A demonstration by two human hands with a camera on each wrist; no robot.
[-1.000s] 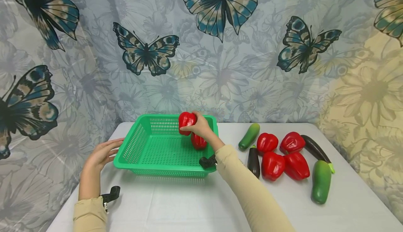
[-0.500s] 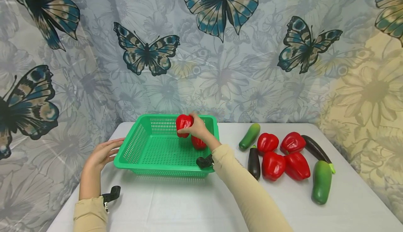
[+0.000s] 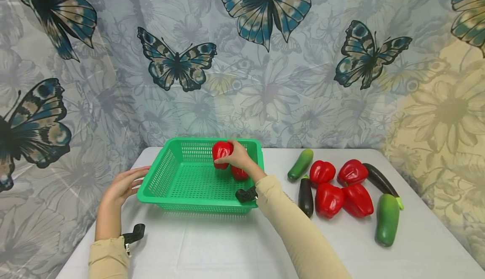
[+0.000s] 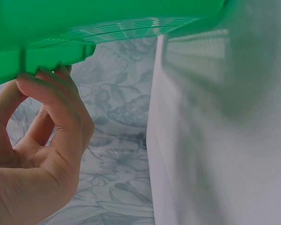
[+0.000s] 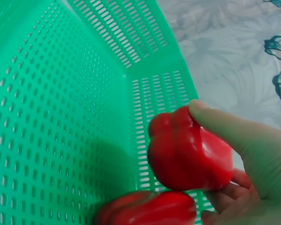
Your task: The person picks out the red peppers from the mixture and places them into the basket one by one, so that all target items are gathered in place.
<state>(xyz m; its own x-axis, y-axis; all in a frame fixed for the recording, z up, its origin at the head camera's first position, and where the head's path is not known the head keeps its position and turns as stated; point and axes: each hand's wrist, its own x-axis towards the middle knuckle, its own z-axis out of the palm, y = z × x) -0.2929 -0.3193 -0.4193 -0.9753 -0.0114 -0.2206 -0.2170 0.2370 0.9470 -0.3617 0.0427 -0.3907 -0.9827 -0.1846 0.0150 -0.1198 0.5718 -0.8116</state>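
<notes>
In the head view, my right hand (image 3: 239,156) holds a red bell pepper (image 3: 222,155) inside the green plastic basket (image 3: 201,206), near its back wall. The right wrist view shows the thumb along one side of this pepper (image 5: 185,152) and the fingers curled under it. A second red bell pepper (image 3: 238,172) lies in the basket, partly covered by the hand. My left hand (image 3: 120,185) is at the basket's left side. In the left wrist view, its bent fingertips (image 4: 30,84) touch the underside of the rim (image 4: 61,57), holding nothing else.
Right of the basket, several red bell peppers (image 3: 329,199) sit clustered on the white table (image 3: 212,245). Around them lie a small green cucumber (image 3: 300,164), a larger one (image 3: 387,220), a short dark eggplant (image 3: 305,197) and a long one (image 3: 380,181). A butterfly-print cloth (image 3: 273,98) hangs behind.
My right hand has shifted slightly left and then lowered the pepper further into the basket. The left hand stays at the basket's side.
</notes>
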